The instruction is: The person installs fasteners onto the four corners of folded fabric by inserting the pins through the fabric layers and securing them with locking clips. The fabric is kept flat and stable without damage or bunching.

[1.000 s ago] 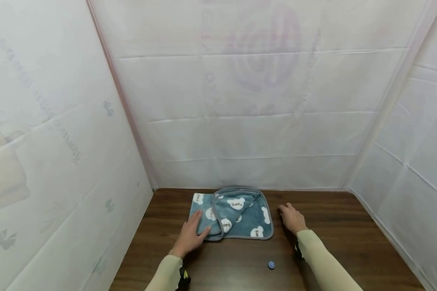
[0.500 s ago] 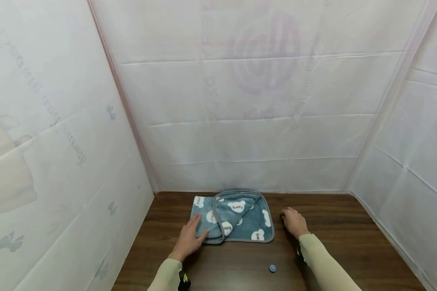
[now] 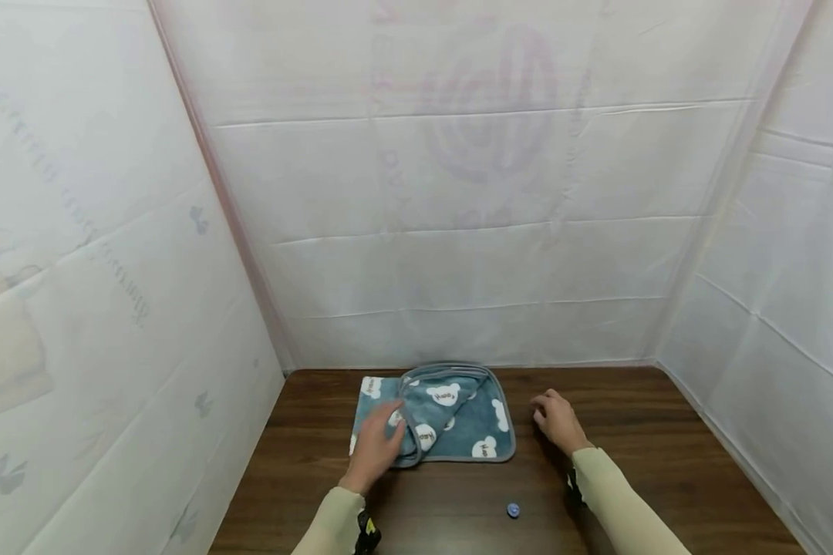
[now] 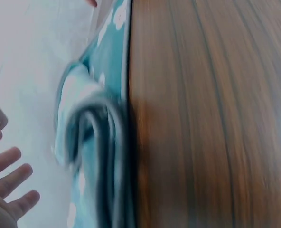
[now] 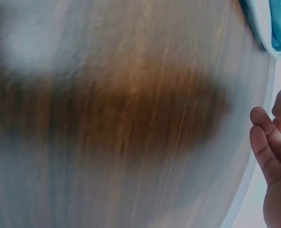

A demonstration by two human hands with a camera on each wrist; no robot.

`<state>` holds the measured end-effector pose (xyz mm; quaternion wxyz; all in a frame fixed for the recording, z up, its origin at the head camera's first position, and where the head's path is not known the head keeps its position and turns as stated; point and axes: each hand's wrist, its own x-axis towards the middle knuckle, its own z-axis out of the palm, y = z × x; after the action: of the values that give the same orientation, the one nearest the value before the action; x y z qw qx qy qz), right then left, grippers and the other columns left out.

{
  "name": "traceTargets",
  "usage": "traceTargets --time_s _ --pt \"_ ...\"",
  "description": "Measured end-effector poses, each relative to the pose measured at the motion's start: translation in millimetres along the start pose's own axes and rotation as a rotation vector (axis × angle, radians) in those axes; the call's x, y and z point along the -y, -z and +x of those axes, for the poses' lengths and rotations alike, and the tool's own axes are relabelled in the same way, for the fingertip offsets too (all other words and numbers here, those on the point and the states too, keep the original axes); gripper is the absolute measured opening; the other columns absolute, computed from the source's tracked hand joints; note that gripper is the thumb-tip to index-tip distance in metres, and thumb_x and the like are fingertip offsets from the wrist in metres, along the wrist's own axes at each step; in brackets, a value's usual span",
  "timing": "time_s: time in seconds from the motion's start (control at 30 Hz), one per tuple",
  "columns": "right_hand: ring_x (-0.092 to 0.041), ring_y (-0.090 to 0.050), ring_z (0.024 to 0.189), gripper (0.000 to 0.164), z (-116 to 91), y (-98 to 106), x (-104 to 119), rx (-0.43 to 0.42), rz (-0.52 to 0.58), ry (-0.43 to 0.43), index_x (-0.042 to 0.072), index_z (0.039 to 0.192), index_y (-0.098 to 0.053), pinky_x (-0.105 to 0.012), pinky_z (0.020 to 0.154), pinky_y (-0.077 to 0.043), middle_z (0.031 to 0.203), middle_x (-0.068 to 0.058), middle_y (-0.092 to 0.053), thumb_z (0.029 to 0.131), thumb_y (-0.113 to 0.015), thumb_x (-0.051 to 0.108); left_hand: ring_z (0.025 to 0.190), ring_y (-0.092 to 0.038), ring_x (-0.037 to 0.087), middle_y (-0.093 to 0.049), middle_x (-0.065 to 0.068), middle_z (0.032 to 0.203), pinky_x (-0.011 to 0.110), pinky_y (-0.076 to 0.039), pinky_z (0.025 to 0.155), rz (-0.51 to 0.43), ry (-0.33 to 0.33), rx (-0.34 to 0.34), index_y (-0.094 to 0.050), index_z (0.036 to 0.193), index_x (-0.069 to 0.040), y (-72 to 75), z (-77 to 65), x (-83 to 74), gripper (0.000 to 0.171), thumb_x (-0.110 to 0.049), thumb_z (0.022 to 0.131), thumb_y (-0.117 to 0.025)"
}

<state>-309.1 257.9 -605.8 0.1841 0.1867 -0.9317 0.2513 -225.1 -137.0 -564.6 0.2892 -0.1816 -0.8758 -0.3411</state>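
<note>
A blue-teal fleece blanket [image 3: 463,439] with white bear-head prints and grey edging lies partly folded on the table. Its layers stack up on the left, and a slanting fold crosses the middle. My left hand [image 3: 376,445] hovers over the blanket's left part with nothing in its grasp. In the left wrist view its fingers [image 4: 10,183] are spread, apart from the rolled, grey-edged layers [image 4: 98,142]. To the right of the blanket is my right hand [image 3: 561,422], low over the table, fingers loosely bent and holding nothing; the right wrist view shows its fingers [image 5: 268,147] apart from the cloth.
A small blue round object [image 3: 513,510] sits on the dark wooden table [image 3: 451,509], near the front. White printed sheets form a back wall [image 3: 472,324], a left wall [image 3: 146,401] and a right wall [image 3: 770,370].
My left hand has come off the blanket's left edge and shifted a little right over it. My right hand and the blanket stay about where they were; the head view shifts slightly.
</note>
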Motion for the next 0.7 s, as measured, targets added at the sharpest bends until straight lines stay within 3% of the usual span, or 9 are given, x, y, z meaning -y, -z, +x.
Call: traceTargets --time_s 0.13,0.27,0.53,0.7 --pt "-0.023 -0.062 0.075 0.013 -2 7 1 0.003 0.009 -0.032 -0.006 0.101 -0.074 -0.042 0.067 -0.055 0.092 -0.012 -0.06 0.087 -0.073 -0.007 0.097 -0.072 0.025 -0.075 0.011 0.111 0.045 -0.059 0.078 -0.021 -0.044 -0.001 -0.072 0.124 -0.006 -14.2 7.6 -16.8 0.033 -0.003 0.092 -0.074" --pt "-0.019 -0.063 0.075 0.01 -5 13 0 0.0 0.013 -0.052 -0.002 0.096 -0.073 -0.038 0.066 -0.055 0.091 -0.009 -0.059 0.088 -0.074 -0.008 0.079 -0.07 0.013 -0.076 0.004 0.096 0.033 -0.056 0.063 -0.069 -0.086 0.058 -0.074 0.12 -0.009 -30.1 14.1 -31.5 0.027 -0.003 0.094 -0.071" --pt "-0.019 -0.063 0.074 0.014 -14 23 1 0.029 0.069 -0.083 0.0 0.096 -0.072 -0.035 0.065 -0.055 0.087 -0.005 -0.061 0.085 -0.077 -0.007 0.078 -0.069 0.007 -0.077 0.003 0.094 0.022 -0.056 0.068 -0.099 -0.174 0.224 -0.078 0.108 -0.007 -63.5 19.0 -52.8 0.016 -0.004 0.096 -0.067" --pt "-0.015 -0.062 0.071 0.017 -19 30 5 0.05 0.072 -0.124 -0.002 0.105 -0.074 -0.032 0.064 -0.053 0.088 -0.004 -0.06 0.088 -0.075 -0.005 0.086 -0.072 0.013 -0.077 0.004 0.1 0.025 -0.058 0.073 -0.085 -0.182 0.325 -0.078 0.109 -0.005 -77.4 19.0 -65.5 0.016 -0.005 0.095 -0.07"
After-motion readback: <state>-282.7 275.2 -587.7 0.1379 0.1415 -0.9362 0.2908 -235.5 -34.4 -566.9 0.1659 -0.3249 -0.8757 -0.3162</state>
